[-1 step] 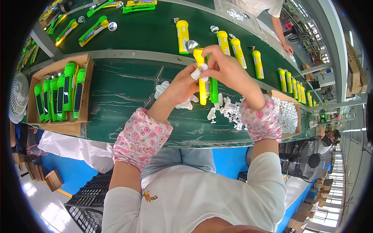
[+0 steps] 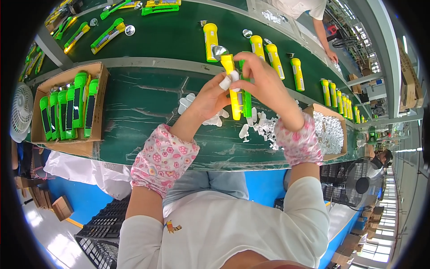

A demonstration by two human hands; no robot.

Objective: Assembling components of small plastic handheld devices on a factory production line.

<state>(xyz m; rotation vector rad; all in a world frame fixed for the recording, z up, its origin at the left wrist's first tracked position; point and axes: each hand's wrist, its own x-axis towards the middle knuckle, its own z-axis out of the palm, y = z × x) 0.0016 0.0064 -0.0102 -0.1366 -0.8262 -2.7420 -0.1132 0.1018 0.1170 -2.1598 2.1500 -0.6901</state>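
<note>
The left hand (image 2: 209,99) grips a torch (image 2: 235,110), the right hand (image 2: 268,85) bends against its right side, hold unclear, while white bits (image 2: 266,128) lie on the counter (image 2: 134,143) under both hands, a box (image 2: 102,96) well left.

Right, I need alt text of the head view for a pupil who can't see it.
A left hand holds a yellow and green flashlight, the right hand against it, over a green bench. Small white parts lie nearby; a cardboard box of green casings stands left, yellow flashlights beyond.
</note>
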